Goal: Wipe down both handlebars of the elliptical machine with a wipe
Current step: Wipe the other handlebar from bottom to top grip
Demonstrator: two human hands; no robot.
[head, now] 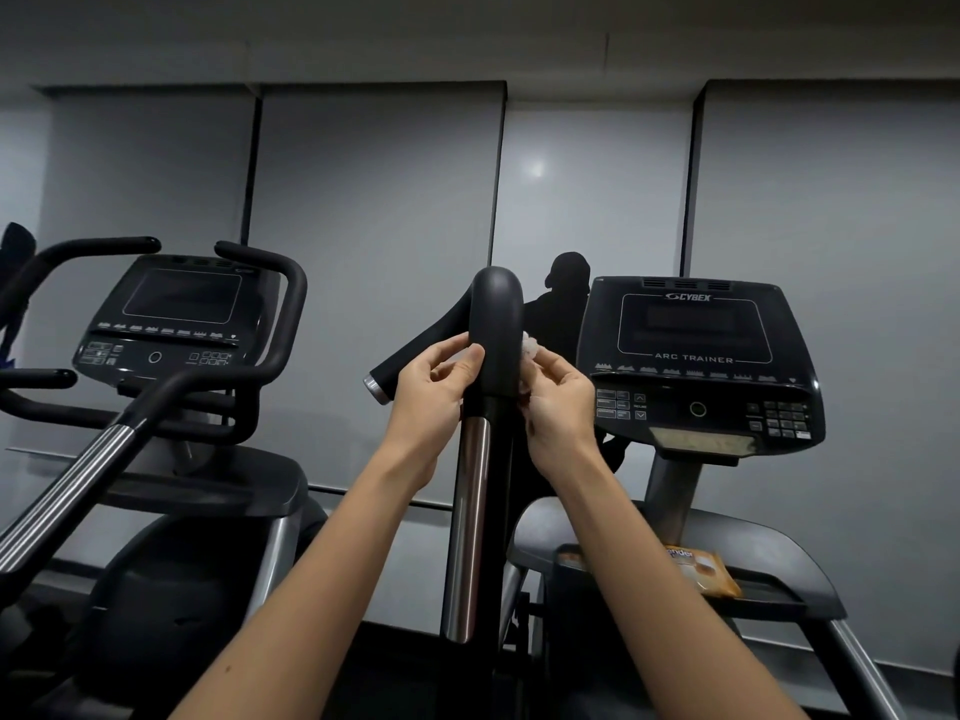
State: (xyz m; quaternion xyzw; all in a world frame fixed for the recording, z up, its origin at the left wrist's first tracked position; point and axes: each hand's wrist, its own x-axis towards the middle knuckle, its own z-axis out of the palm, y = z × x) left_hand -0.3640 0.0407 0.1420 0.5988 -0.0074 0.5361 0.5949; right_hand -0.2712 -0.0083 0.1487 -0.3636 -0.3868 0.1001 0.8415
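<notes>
At the centre of the frame, in the head view, a dark padded handlebar [496, 335] rises over a chrome post, with a hand on either side of it. The likeliest slip, as I judge it, is the wipe [531, 349] sliding off behind the grip, since only a small pale bunch shows and each hand seems to pinch just an edge. A second risk is cleaning only this grip's face and missing its back and the other handlebar, which I cannot pick out here.

The left hand [435, 389] has fingers narrowed against the grip's left edge; whether they pinch wipe I cannot tell. The right hand [558, 402] pinches the wipe, which lies at its fingertips [540, 358], touching the grip's right edge.
</notes>
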